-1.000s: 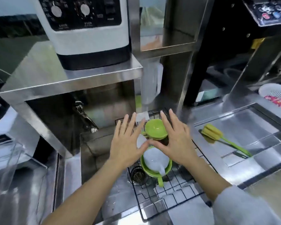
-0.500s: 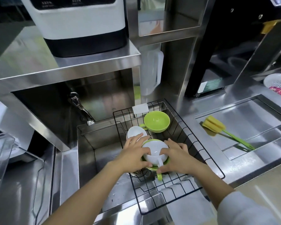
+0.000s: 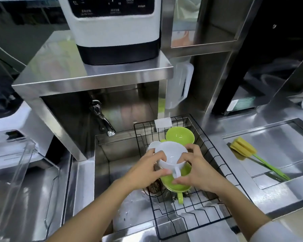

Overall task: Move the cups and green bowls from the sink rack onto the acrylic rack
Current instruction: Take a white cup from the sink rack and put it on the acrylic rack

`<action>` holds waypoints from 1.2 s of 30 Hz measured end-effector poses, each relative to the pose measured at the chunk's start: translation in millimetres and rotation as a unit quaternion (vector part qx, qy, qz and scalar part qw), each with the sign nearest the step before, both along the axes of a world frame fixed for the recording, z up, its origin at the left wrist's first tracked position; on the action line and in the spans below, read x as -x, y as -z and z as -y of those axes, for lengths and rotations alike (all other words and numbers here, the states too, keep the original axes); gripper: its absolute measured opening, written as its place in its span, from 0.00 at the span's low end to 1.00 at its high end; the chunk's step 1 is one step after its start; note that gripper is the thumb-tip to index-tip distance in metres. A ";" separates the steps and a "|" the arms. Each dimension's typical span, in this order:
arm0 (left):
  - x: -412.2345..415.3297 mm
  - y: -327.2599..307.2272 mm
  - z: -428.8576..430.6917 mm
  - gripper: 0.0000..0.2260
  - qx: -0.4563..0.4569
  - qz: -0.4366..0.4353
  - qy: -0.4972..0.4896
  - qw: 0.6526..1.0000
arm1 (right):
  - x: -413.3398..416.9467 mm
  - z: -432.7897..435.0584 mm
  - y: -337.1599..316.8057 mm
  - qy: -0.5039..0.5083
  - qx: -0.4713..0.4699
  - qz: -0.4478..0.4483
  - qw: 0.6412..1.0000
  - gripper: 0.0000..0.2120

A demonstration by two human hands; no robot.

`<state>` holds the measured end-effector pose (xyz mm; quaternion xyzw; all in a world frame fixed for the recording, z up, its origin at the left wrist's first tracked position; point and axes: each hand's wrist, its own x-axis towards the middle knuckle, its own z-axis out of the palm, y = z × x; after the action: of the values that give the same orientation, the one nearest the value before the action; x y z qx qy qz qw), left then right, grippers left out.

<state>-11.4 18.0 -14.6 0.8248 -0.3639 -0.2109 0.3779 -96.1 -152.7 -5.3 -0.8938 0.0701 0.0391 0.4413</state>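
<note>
Both hands grip a white cup (image 3: pixel 171 154) with its handle toward me, raised just above a green bowl (image 3: pixel 177 182) in the black wire sink rack (image 3: pixel 215 173). My left hand (image 3: pixel 145 170) holds the cup's left side and my right hand (image 3: pixel 198 168) its right side. Behind the held cup, a second white cup (image 3: pixel 151 145) peeks out. A second green bowl (image 3: pixel 179 136) lies farther back in the rack. The clear acrylic rack (image 3: pixel 16 173) stands at the far left on the steel counter.
A faucet (image 3: pixel 101 119) juts over the sink (image 3: pixel 112 154) under a steel shelf (image 3: pixel 94 74) holding a white appliance (image 3: pixel 115 28). A yellow sponge brush (image 3: pixel 248 152) lies on the right drainboard. A clear jug (image 3: pixel 179 86) stands behind the rack.
My hands dropped from the far green bowl to the white cup sitting in the near bowl, closed around it, and have lifted it slightly off that bowl.
</note>
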 end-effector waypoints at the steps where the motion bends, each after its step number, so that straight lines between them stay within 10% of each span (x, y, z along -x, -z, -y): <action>1: -1.3 -6.1 -4.9 0.14 0.033 -0.012 -0.017 0.999 | -3.1 -3.4 -3.7 -0.011 -0.002 0.020 1.000 0.22; 9: -11.7 -42.6 -64.4 0.16 0.183 0.046 -0.127 0.974 | -37.5 -53.2 -41.6 -0.099 -0.029 0.155 0.983 0.19; 15: -7.6 -82.6 -132.2 0.39 0.293 0.021 -0.205 0.934 | -63.3 -113.5 -71.4 -0.153 -0.121 0.199 0.960 0.20; 23: 13.2 -115.0 -229.3 0.47 0.202 0.077 -0.226 0.950 | -79.9 -197.9 -102.5 -0.235 -0.508 -0.005 0.829 0.35; 28: 15.7 -112.8 -256.8 0.46 0.213 0.163 -0.350 0.898 | -88.6 -260.2 -108.1 -0.223 -0.617 -0.150 0.740 0.41; 32: 12.9 -117.4 -294.6 0.40 0.233 0.212 -0.391 0.865 | -99.8 -297.5 -111.1 -0.232 -0.585 -0.190 0.753 0.35; 36: 13.8 -123.3 -338.0 0.36 0.191 0.209 -0.445 0.849 | -110.3 -332.1 -122.3 -0.275 -0.443 -0.113 0.846 0.24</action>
<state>-25.2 356.0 108.7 0.8344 -0.0611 0.2314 0.4965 14.2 179.4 117.0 -0.5758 -0.1540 0.2860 0.7503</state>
